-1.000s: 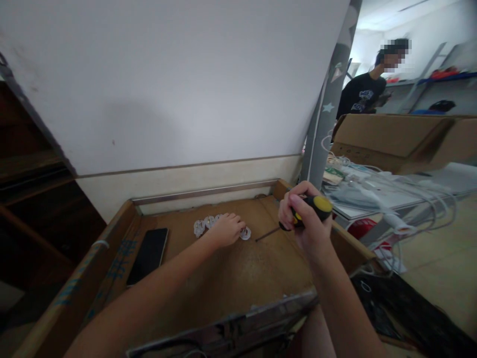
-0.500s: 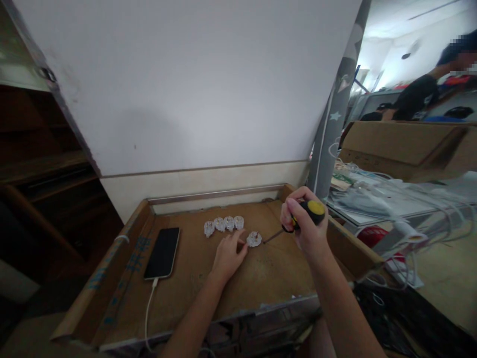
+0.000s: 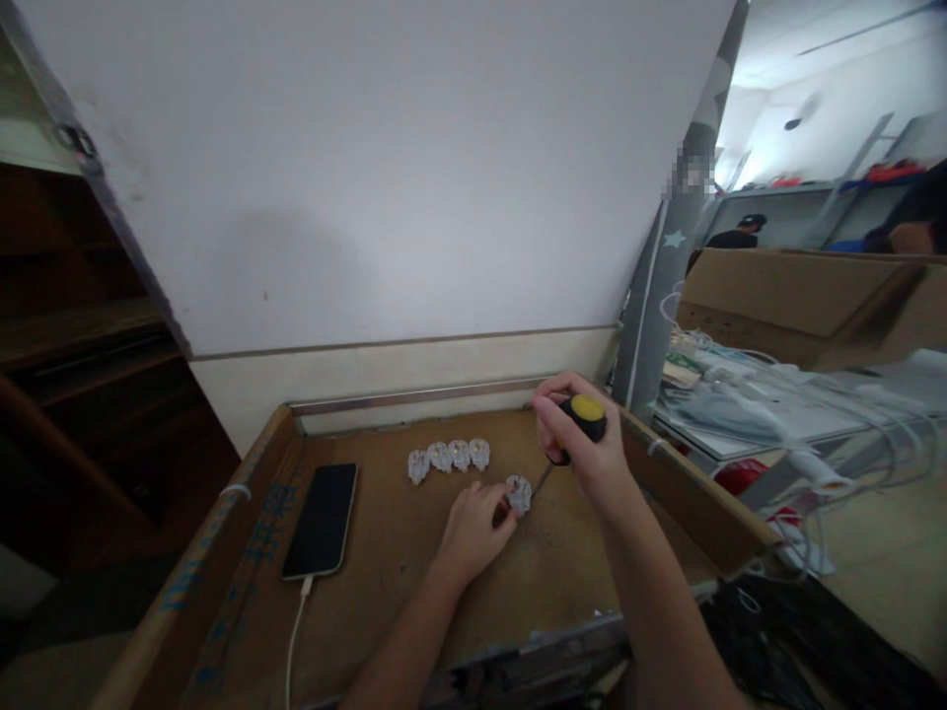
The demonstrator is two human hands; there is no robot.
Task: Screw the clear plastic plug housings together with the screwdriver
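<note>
My left hand pinches a clear plastic piece with small metal parts, which looks like the inside of a plug or socket. Wrapped in my right hand is a screwdriver with a black and yellow handle. Its shaft slants down to the left, and the tip is at the right side of the clear piece; whether it touches cannot be made out. Several similar clear plastic pieces stand in a short row farther back on the cardboard.
A cardboard-lined tray with raised sides forms the work surface. On its left lies a phone with a white cable. Behind stands a white board. Cables and a cardboard box are at right; people sit beyond.
My left hand has moved slightly right and nearer with the clear piece, now tilted up. My right hand has brought the screwdriver left, its shaft steeper and its tip at the piece.
</note>
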